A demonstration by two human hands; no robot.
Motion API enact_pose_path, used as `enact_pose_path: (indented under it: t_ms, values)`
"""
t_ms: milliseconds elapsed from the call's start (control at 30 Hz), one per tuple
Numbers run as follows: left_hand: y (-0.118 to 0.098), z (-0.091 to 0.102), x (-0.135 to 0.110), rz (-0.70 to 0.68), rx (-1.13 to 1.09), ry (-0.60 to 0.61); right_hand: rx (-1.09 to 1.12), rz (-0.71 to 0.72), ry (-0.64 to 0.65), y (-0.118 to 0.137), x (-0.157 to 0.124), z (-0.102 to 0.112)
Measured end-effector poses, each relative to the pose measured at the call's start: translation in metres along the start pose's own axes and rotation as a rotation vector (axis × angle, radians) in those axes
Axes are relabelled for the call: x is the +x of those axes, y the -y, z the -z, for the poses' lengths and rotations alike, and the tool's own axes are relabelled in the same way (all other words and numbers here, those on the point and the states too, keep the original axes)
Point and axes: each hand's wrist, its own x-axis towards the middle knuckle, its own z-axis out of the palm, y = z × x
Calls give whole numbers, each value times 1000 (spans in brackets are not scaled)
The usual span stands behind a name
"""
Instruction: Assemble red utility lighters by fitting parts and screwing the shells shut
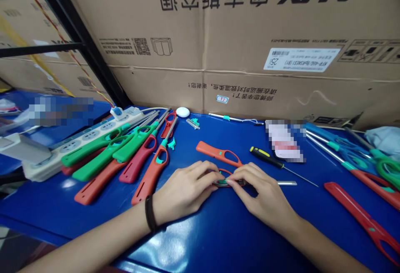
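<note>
My left hand (184,189) and my right hand (262,194) meet at the middle of the blue table (218,231), both pinching a partly taken-apart long-nosed lighter (225,180). Its red shell and green inner part show between my fingertips, and its metal tube (286,183) sticks out to the right along the table. A separate orange lighter shell half (218,153) lies just behind my hands. A black and yellow screwdriver (275,162) rests to the right of it.
A heap of green, red and orange lighters (125,152) lies at the left beside a white power strip (78,140). More lighters (359,165) and a red shell (365,221) lie at the right. Large cardboard boxes (237,44) wall off the back.
</note>
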Motion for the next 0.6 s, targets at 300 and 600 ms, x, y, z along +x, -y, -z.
enact_pose_path:
  t_ms: [300, 600]
  values:
    - [0, 0, -3, -32, 73, 5, 24, -32, 22, -2, 2, 1]
    - [-1, -3, -5, -49, 124, -22, 11, 19, 112, -1, 7, 11]
